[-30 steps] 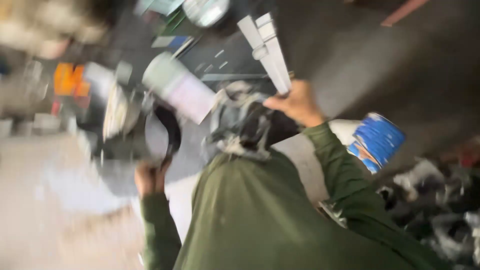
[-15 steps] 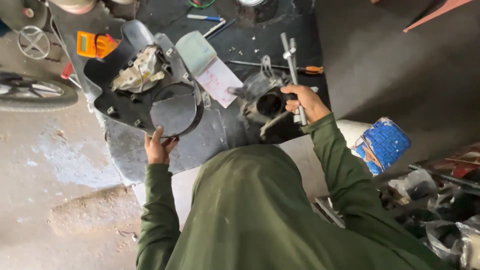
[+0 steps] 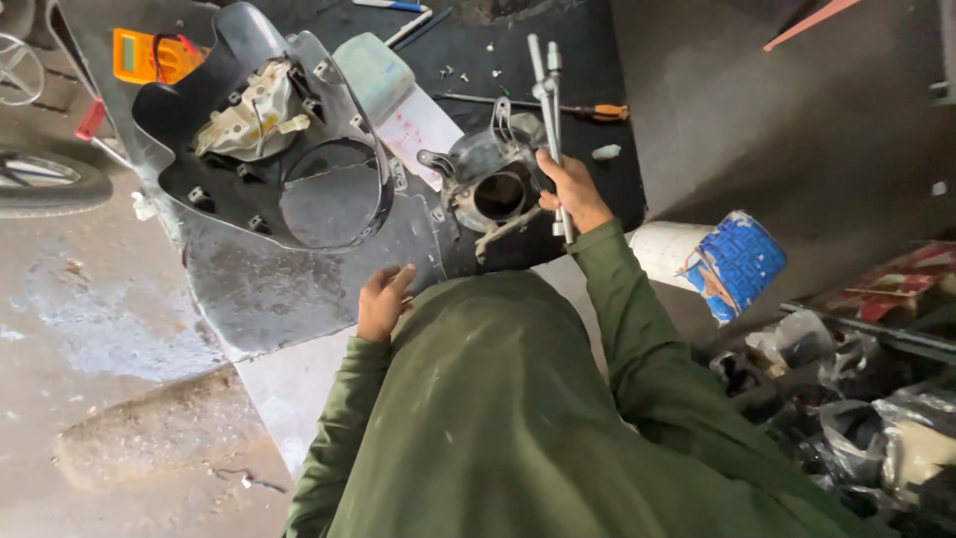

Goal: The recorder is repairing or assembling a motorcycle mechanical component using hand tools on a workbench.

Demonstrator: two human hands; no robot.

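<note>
My right hand grips a long silver metal wrench that points up and away, held beside a grey metal housing with a round opening. My left hand rests with fingers loosely curled on the edge of a dark sheet lying on the floor. On that sheet sits a black plastic vehicle panel with a round opening and a pale part inside it. Green sleeves and a green hooded top fill the bottom of the view.
An orange-handled screwdriver, small loose screws and a pale green container lie on the dark mat. An orange meter sits at top left, a tyre at left, a white and blue bucket at right.
The view has steadied and moved closer. My left hand has slid off the black panel's lower rim down to the sheet's edge. My right hand still holds the wrench by the housing.
</note>
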